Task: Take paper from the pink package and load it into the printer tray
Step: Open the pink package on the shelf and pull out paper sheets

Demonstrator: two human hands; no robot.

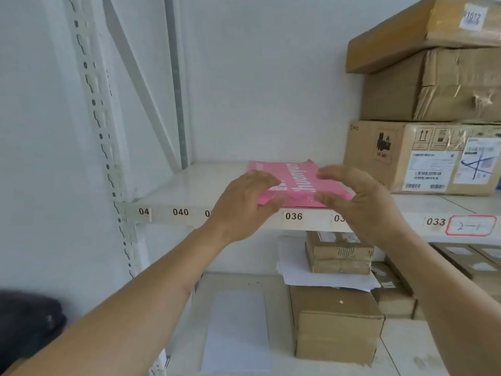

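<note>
A pink package (294, 180) with white lettering lies flat on a white shelf (189, 185), near its front edge. My left hand (244, 202) clasps the package's left front corner, fingers on top and thumb under the edge. My right hand (357, 196) holds the right front corner in the same way. No printer or printer tray is in view.
Stacked cardboard boxes (423, 156) fill the shelf to the right of the package. Numbered labels run along the shelf's front edge (294, 216). The shelf below holds more cardboard boxes (336, 321), loose white sheets (325, 278) and a pale flat sheet (238, 329). A perforated metal upright (103, 137) stands at the left.
</note>
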